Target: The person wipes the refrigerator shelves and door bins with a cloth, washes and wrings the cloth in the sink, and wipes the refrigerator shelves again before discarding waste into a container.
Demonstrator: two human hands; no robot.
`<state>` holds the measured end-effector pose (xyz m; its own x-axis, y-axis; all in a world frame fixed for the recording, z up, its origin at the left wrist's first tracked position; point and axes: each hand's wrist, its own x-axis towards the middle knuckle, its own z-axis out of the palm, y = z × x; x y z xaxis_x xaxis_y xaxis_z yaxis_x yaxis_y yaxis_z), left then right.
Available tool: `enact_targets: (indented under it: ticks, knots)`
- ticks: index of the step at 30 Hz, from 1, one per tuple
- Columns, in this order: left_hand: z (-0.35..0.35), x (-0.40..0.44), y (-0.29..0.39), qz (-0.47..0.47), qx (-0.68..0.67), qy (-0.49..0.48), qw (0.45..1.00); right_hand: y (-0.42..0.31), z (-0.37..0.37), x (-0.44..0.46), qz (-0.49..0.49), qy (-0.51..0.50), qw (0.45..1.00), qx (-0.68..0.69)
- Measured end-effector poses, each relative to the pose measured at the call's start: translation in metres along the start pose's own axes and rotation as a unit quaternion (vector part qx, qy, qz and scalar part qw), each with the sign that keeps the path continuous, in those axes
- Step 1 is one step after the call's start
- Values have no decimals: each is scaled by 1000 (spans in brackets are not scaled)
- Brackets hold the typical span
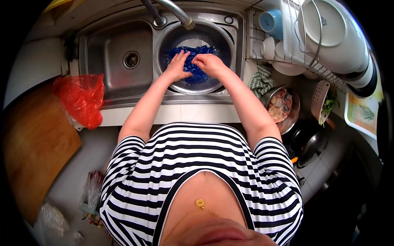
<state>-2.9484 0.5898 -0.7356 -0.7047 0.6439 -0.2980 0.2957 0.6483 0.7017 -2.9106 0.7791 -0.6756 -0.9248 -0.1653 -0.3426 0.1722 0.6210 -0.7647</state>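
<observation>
A wet blue cloth point(199, 76) lies in a round metal basin point(195, 89), which stands in the right-hand sink bowl. My left hand point(179, 67) is over the cloth's left part with its fingers spread. Over the right part of the cloth, my right hand point(207, 63) has its fingers bent together; whether they pinch any of the fabric is too small to make out. Above the basin's upper edge hangs the faucet spout point(180, 15).
The other sink bowl point(119, 78) is at left, with a red plastic bag point(84, 98) on its lower-left edge. At right are a dish rack point(283, 61) with bowls, a green checked cloth point(261, 78), a metal bowl of meat point(280, 105) and a pink strainer point(319, 100).
</observation>
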Motion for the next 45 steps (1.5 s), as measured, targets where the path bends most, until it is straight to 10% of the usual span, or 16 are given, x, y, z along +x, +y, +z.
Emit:
enact_targets:
  ticks: [5,12,20,26,33,36,39,42,45]
  knots:
    - [-9,2,-11,-49,-118,165,978,32,58,-2,68,-178,962,-197]
    - [-25,-19,-5,-75,-139,91,983,49,71,0,149,-230,920,-280]
    - [-33,-26,44,161,-157,1,974,-81,-25,-37,-97,-8,994,52]
    - [-34,-9,51,112,-256,35,960,-154,-98,-79,-235,48,926,292]
    - [-34,-1,76,69,-480,113,867,-51,-56,-74,-79,183,923,329]
    - [-4,0,87,132,-393,135,900,-50,-14,-61,276,116,727,618]
    - [16,-21,100,156,-231,168,946,4,17,-33,229,-9,555,799]
    - [18,-55,113,31,-303,85,949,30,33,-23,278,-47,542,792]
    - [16,-69,120,117,-411,137,894,44,53,-28,250,-52,522,814]
